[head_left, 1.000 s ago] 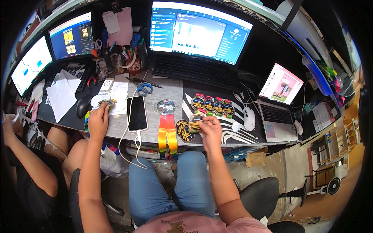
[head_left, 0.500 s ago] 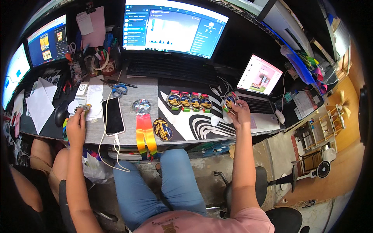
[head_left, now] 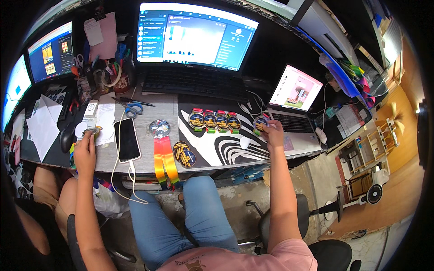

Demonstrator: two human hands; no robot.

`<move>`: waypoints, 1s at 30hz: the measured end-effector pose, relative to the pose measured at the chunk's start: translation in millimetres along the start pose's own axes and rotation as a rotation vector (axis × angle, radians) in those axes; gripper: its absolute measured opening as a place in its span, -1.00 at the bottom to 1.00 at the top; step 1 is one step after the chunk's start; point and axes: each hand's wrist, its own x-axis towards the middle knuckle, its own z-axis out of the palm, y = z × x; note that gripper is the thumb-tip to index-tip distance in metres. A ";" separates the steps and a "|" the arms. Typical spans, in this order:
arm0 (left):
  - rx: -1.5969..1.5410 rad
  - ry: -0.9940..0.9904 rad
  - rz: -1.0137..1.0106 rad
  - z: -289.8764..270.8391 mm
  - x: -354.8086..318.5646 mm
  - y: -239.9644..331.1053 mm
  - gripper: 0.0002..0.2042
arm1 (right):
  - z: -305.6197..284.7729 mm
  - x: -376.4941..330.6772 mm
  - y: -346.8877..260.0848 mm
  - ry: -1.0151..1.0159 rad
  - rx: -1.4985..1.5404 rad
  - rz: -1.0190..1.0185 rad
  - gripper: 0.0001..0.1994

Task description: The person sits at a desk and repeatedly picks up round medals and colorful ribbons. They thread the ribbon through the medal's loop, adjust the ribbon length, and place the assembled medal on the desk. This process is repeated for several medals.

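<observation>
My right hand (head_left: 273, 133) holds a round medal (head_left: 260, 123) at the right end of a row of several blue-and-gold medals (head_left: 214, 121) laid on a black-and-white striped mat (head_left: 226, 149). My left hand (head_left: 85, 149) grips a small round medal (head_left: 92, 131) at the left part of the desk, beside a black phone (head_left: 126, 139) on a white cable. Two more medals (head_left: 184, 153) lie near the desk's front edge. A clear round medal (head_left: 159, 128) with a rainbow ribbon (head_left: 163, 162) hangs over the edge.
A large monitor (head_left: 194, 36) and keyboard (head_left: 194, 83) stand at the back, an open laptop (head_left: 294, 104) at the right, two more screens (head_left: 49, 52) at the left. Scissors (head_left: 133, 108), papers (head_left: 43, 126), a mouse (head_left: 68, 135) and a pen cup (head_left: 115, 77) crowd the left. Another person's legs (head_left: 40, 189) sit at my left.
My right hand has travelled from the medals at the desk's front edge rightward to the end of the medal row near the laptop. My left hand stays by the phone.
</observation>
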 end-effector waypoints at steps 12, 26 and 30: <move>0.004 -0.008 -0.020 4.6 -1.9 -6.6 -0.81 | 25.4 35.6 -6.6 -0.287 -0.231 0.433 -0.65; -0.017 -0.029 -0.040 0.2 0.4 -1.4 -0.81 | 35.8 42.9 -7.4 -0.374 -0.297 0.455 -0.55; -0.032 -0.003 -0.006 -0.1 -0.1 -2.7 -0.81 | 40.2 40.4 -11.9 -0.382 -0.351 0.462 -0.55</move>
